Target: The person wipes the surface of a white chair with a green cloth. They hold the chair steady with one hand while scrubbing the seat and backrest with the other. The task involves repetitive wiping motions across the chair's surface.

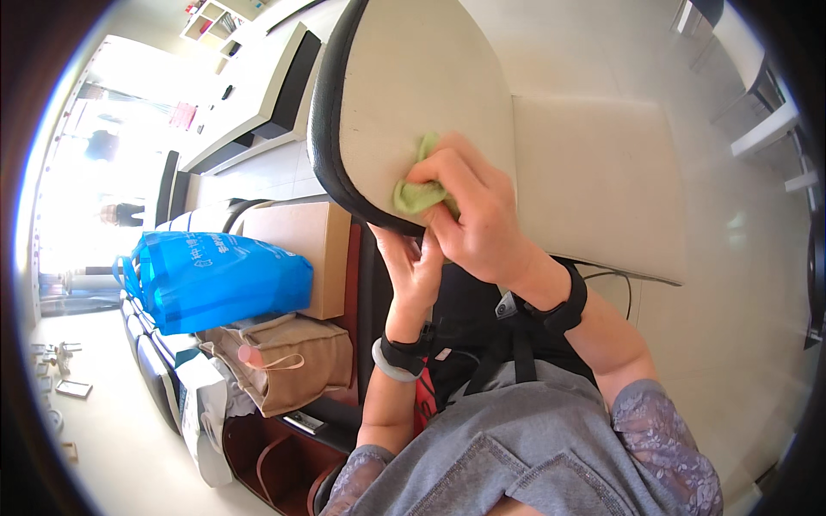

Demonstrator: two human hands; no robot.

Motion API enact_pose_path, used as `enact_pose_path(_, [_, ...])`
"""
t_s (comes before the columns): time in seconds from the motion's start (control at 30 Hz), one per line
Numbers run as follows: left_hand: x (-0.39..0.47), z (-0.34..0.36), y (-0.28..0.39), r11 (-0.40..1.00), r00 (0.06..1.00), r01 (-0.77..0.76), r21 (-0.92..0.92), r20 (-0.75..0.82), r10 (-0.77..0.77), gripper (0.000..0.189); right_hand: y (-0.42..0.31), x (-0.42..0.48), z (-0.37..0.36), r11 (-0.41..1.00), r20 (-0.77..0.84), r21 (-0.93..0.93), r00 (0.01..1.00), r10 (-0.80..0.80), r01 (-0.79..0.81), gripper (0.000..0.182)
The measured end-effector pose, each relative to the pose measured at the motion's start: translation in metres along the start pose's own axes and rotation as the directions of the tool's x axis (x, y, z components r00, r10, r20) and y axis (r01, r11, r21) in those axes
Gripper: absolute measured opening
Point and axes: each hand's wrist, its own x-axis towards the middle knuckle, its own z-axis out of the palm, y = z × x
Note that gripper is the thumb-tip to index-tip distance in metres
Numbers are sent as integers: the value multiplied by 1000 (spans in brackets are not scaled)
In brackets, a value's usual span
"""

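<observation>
A crumpled green cloth [418, 195] is bunched in my right hand [481, 206], pressed against a cream leather-like panel [413, 84], which looks like a chair's backrest. Black stitched trim [332, 148] runs around the panel's curved edge. My left hand [408, 264] is at the lower edge of that trim, thumb side up; its fingers are partly hidden under the panel, and it appears to hold the edge. A flat cream cushion-like panel [597, 187] adjoins the first on the right.
To the left, a blue bag [226, 280] bearing writing stands by a cardboard box [297, 251] and a tan fabric bag [303, 361] on a dark sofa. Below them is a brown compartment holder [290, 467]. A white-and-black low cabinet [258, 97] stands farther off. White chairs [742, 51] are at upper right.
</observation>
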Motion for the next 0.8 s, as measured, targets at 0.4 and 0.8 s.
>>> enact_pose_path(0.4, [6, 9, 4, 995, 995, -93, 33, -30, 94, 64, -2, -1, 1, 1000, 67, -18, 998, -1, 2, 17])
enact_pose_path(0.8, [9, 4, 12, 999, 999, -52, 10, -16, 52, 74, 7, -3, -1, 999, 97, -38, 995, -27, 31, 14])
